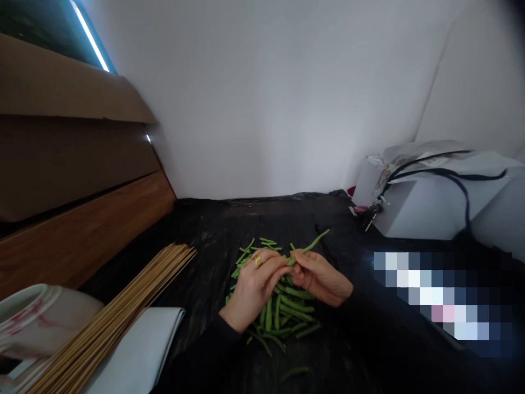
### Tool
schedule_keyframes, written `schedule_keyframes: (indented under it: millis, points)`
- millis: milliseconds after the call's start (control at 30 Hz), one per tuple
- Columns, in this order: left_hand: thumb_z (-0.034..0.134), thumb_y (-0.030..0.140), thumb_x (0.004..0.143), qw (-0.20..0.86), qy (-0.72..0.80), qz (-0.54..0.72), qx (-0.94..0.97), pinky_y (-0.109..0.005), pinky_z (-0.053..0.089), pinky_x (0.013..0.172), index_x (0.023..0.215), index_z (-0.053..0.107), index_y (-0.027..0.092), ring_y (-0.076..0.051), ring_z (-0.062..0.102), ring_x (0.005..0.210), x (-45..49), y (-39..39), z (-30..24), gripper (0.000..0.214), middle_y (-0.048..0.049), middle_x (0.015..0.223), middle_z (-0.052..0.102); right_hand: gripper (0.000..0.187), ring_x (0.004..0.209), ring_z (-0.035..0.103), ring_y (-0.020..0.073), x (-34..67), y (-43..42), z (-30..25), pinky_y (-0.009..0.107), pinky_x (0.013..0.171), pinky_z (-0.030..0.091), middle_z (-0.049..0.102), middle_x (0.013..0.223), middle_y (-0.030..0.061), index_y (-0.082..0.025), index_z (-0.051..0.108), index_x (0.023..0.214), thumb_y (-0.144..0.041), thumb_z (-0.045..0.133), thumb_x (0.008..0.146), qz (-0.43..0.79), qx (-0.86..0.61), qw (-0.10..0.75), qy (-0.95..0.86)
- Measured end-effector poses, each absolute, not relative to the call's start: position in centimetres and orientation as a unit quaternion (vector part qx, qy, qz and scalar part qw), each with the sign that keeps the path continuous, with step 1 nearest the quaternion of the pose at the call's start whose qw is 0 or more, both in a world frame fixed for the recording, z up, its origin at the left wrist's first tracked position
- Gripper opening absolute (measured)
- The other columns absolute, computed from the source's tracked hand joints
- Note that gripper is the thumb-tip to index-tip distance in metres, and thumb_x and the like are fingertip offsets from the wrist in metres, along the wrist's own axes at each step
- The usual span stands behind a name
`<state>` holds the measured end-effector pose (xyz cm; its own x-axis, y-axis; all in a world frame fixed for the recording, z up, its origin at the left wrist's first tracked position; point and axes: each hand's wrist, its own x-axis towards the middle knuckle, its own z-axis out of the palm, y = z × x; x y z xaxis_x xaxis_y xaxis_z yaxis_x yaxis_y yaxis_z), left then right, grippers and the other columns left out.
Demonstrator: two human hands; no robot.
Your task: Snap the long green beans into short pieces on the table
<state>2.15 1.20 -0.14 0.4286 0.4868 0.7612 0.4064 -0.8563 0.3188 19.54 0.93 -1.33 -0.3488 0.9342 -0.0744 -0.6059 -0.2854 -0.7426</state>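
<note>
My left hand (254, 287), with a gold ring on one finger, and my right hand (322, 276) meet over a pile of green beans (287, 309) on a black plastic sheet (213, 235). Both hands pinch one long green bean (312, 244) that sticks up and to the right from between the fingertips. More cut bean pieces (256, 247) lie scattered just beyond my left hand.
A bundle of thin bamboo skewers (118, 314) lies at the lower left across a white sheet (143, 345), beside a white bowl (28, 323). A white bag with dark straps (426, 186) stands at the right by the white wall. Wooden panels (82, 230) rise at left.
</note>
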Motion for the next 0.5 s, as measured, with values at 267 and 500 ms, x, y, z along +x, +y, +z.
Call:
schedule_keyframes:
  millis: [267,500]
  points:
    - [0.058,0.016,0.090,0.093,0.292,0.419,0.855,-0.030,0.049,0.077,0.093,0.061,0.018,-0.016,0.060,0.083,2.18,1.69,-0.20,0.005,-0.0031,0.085,0.064,0.024,0.052,0.045,0.0055,19.79,1.23,-1.12,0.019,0.051,0.034,0.058,0.058,-0.0023,-0.014,0.065,0.070,-0.031,0.081,0.069,0.719,-0.270,0.540,-0.344]
    - [0.056,0.014,0.091,0.070,0.264,0.402,0.874,-0.031,0.048,0.081,0.096,0.059,0.018,-0.017,0.059,0.088,1.96,1.17,0.15,0.008,-0.0032,0.089,0.065,0.029,0.049,0.043,0.0054,19.70,1.04,-1.30,0.020,0.050,0.033,0.055,0.053,-0.0034,-0.013,0.062,0.067,-0.035,0.082,0.068,0.739,-0.259,0.514,-0.350]
